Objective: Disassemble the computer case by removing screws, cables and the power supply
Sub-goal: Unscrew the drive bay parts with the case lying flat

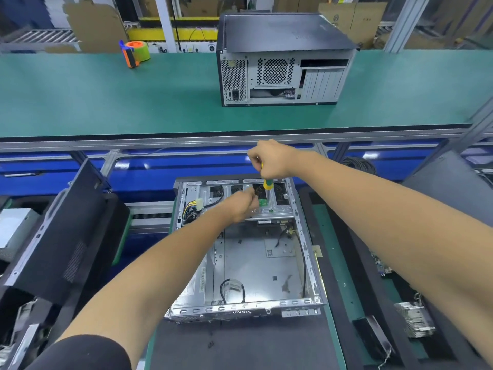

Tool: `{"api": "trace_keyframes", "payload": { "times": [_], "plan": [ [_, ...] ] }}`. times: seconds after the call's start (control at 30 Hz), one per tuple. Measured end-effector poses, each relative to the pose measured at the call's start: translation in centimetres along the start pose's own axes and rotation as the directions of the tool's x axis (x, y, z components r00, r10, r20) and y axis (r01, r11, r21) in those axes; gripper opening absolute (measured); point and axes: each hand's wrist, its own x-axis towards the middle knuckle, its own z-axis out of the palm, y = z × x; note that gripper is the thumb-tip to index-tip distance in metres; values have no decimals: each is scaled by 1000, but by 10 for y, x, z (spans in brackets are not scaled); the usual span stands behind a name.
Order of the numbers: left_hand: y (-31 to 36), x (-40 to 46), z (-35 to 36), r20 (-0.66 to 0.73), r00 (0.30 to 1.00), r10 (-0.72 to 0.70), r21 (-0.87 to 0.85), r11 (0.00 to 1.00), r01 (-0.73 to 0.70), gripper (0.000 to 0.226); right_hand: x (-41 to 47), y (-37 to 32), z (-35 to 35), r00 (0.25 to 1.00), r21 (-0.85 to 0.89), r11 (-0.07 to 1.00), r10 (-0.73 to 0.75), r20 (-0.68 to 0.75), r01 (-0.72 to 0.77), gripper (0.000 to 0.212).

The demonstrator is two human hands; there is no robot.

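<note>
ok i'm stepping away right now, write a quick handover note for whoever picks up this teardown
Right hand: gripping the yellow-green screwdriver upright, tip down at the small green circuit board on the drive bracket.
Left hand: steadying that board.
Open computer case lies on its side on the black mat.
Done: side panel off, main bay largely empty.
Left: board screw, yellow-black cable bundle, black cables on the floor. Second case waits on the green bench.
</note>
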Motion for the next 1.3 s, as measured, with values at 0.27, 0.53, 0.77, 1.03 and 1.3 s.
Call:
{"api": "trace_keyframes", "payload": {
  "times": [0.27,0.53,0.77,1.03,1.3],
  "plan": [
    [25,12,-7,-22,961,-276,-897,430,103,30,-11,21,-3,997,-5,997,75,-8,-75,18],
    [52,39,18,-77,976,-205,-734,674,84,17,-15,43,-7,986,-64,985,158,-56,-162,18],
    [44,51,38,-245,969,-20,-533,838,-117,18,-9,65,-13,971,-38,970,238,-38,-239,19],
    [45,68,43,-260,964,-59,-530,843,-91,15,-1,67,-13,959,10,959,282,9,-282,14],
    [46,69,42,-245,969,-43,-484,871,-84,15,0,66,-14,946,23,946,323,36,-324,12]
  ]
}}
